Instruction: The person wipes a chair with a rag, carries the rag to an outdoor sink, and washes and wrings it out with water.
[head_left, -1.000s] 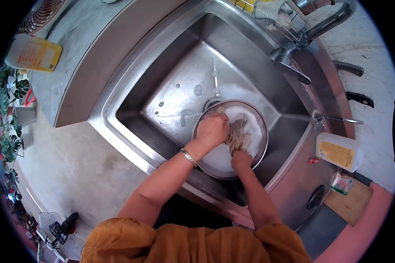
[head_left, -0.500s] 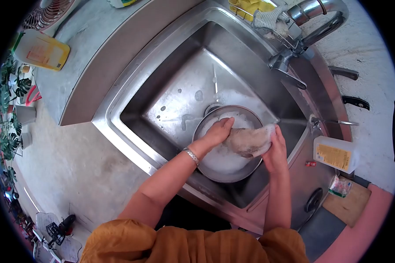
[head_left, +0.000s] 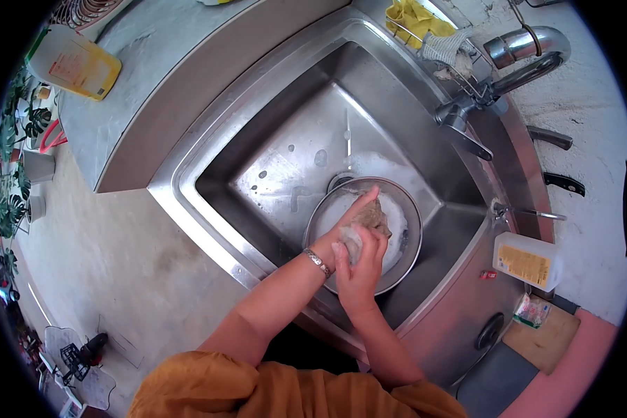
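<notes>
Both of my hands are over a round metal basin (head_left: 414, 240) of soapy water inside the steel sink. A wet beige cloth (head_left: 373, 217) with suds on it is bunched between them. My left hand (head_left: 344, 228), with a bracelet at its wrist, grips the cloth from the left and is partly covered by the other hand. My right hand (head_left: 362, 268) curls its fingers round the near, foamy end of the cloth, close to the left wrist. Foam covers much of the water.
A chrome faucet (head_left: 467, 115) stands at the sink's back right, beside a wire rack with yellow gloves (head_left: 418, 19). Two knives (head_left: 564, 183) hang at the right. A white jug (head_left: 526, 261) stands right of the sink, a yellow-liquid bottle (head_left: 76, 66) on the left counter.
My right hand has moved left and toward me, up against my left hand. The cloth, stretched sideways between the hands before, is now bunched up. The view has shifted slightly.
</notes>
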The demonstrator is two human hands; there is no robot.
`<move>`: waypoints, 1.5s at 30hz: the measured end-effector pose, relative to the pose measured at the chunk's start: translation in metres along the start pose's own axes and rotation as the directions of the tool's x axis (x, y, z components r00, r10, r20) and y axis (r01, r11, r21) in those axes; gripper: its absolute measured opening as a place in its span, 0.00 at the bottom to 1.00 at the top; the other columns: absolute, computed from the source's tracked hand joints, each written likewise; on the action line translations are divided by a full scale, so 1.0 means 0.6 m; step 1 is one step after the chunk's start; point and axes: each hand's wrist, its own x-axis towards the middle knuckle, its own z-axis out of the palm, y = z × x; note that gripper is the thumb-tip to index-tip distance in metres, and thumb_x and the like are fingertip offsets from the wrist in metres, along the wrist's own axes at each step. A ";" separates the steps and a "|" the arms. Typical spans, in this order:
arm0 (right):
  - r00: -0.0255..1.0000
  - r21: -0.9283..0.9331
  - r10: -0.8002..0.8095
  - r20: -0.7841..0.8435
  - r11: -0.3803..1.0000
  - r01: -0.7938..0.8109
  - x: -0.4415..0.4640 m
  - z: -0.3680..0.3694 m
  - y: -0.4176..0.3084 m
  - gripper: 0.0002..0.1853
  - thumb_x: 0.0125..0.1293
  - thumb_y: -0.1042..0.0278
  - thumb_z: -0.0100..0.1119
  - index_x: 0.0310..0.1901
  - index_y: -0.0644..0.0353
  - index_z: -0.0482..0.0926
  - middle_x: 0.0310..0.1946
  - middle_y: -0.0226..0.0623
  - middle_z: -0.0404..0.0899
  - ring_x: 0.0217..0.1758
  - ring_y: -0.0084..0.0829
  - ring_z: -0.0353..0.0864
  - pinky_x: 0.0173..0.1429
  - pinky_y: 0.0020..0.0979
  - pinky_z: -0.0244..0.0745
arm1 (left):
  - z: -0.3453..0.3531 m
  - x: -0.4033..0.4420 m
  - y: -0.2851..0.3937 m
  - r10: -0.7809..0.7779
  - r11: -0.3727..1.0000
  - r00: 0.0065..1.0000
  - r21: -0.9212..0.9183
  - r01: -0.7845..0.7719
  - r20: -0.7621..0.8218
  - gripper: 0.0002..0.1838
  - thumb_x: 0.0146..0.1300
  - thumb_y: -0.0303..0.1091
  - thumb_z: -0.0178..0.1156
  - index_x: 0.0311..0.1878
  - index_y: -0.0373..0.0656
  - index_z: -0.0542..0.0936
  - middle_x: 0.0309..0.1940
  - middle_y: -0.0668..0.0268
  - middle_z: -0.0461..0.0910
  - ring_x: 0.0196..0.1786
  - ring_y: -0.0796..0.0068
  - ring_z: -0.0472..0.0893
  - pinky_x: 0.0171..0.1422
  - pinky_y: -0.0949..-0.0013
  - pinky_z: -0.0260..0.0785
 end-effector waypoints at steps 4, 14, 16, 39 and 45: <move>0.978 -0.086 -0.200 0.052 0.975 0.204 0.015 0.008 0.064 0.14 0.58 0.65 0.55 0.46 0.56 0.74 0.40 0.41 0.73 0.37 0.47 0.75 0.43 0.41 0.71 | -0.003 0.025 -0.034 0.162 0.960 0.986 -0.236 -0.150 0.034 0.15 0.63 0.52 0.51 0.37 0.49 0.73 0.31 0.66 0.75 0.29 0.75 0.75 0.31 0.67 0.69; 0.999 -0.084 -0.024 0.024 0.996 0.026 0.082 -0.011 0.061 0.17 0.55 0.63 0.56 0.48 0.53 0.75 0.38 0.43 0.71 0.40 0.45 0.75 0.40 0.41 0.71 | 0.018 0.004 -0.036 0.292 0.953 0.948 -0.048 -0.300 -0.129 0.11 0.65 0.37 0.48 0.47 0.46 0.73 0.40 0.68 0.77 0.39 0.73 0.78 0.41 0.69 0.73; 0.997 -0.067 -0.032 0.067 0.997 0.037 0.032 -0.011 0.038 0.18 0.54 0.63 0.57 0.48 0.53 0.75 0.38 0.43 0.71 0.41 0.44 0.74 0.40 0.40 0.72 | -0.032 0.024 -0.038 0.266 0.944 0.962 -0.190 -0.271 -0.053 0.11 0.64 0.36 0.49 0.47 0.46 0.73 0.39 0.67 0.77 0.39 0.72 0.78 0.42 0.69 0.73; 1.000 -0.036 -0.017 0.009 0.999 0.017 0.173 0.025 0.166 0.19 0.62 0.57 0.54 0.51 0.56 0.72 0.42 0.45 0.75 0.40 0.49 0.76 0.46 0.40 0.72 | 0.062 -0.013 -0.022 0.281 0.959 0.902 0.068 -0.274 -0.328 0.14 0.68 0.38 0.42 0.53 0.46 0.71 0.46 0.66 0.76 0.46 0.73 0.77 0.47 0.68 0.72; 0.995 -0.164 -0.095 0.013 0.982 0.096 0.043 -0.011 0.010 0.14 0.60 0.68 0.56 0.48 0.60 0.74 0.40 0.45 0.73 0.39 0.48 0.75 0.48 0.38 0.71 | -0.025 0.023 -0.036 0.280 0.934 0.942 -0.279 -0.223 0.184 0.12 0.69 0.39 0.43 0.49 0.47 0.73 0.44 0.68 0.76 0.44 0.74 0.77 0.46 0.70 0.72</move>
